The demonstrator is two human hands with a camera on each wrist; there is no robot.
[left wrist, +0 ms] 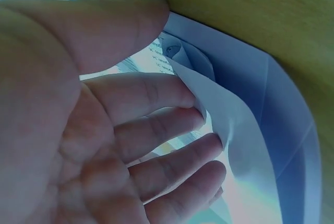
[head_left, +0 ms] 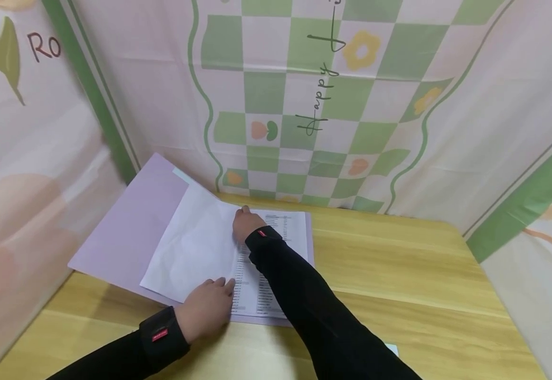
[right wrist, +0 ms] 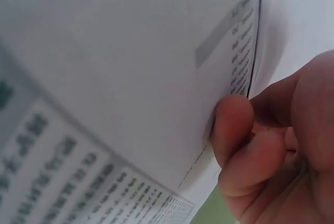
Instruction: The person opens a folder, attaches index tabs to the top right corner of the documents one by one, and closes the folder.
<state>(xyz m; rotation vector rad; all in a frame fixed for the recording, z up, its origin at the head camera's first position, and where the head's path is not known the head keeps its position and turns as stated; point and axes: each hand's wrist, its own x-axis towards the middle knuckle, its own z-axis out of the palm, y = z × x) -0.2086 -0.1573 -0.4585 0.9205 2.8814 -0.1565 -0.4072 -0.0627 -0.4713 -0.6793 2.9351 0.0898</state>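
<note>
Where the folder (head_left: 128, 227) lies: spread on the desk (head_left: 409, 274), its purple left cover slanting up off the wood, its right half flat.
Blank page (head_left: 185, 250): over the folder's left half, covering part of the purple inside.
Printed page (head_left: 268, 301): on the folder's right half, columns of small type, partly hidden under the right sleeve (head_left: 314, 301).
Left hand (head_left: 206, 309): at the folder's near edge, by the fold; fingers relaxed, nearly straight, tips touching a page edge.
Right hand (head_left: 246, 224): at the far end of the folder's fold; finger and thumb pinch paper (right wrist: 130, 104), how many sheets I can't tell.
Wristbands (head_left: 164, 332): black with red tags, one nearer than the folder, one above its right half.
Cloth (head_left: 263, 92): hanging beyond the folder, green-and-white checks, flowers, "Happy" written on it.
Pale thing (head_left: 392, 349): to the folder's near right, mostly hidden by the sleeve.
</note>
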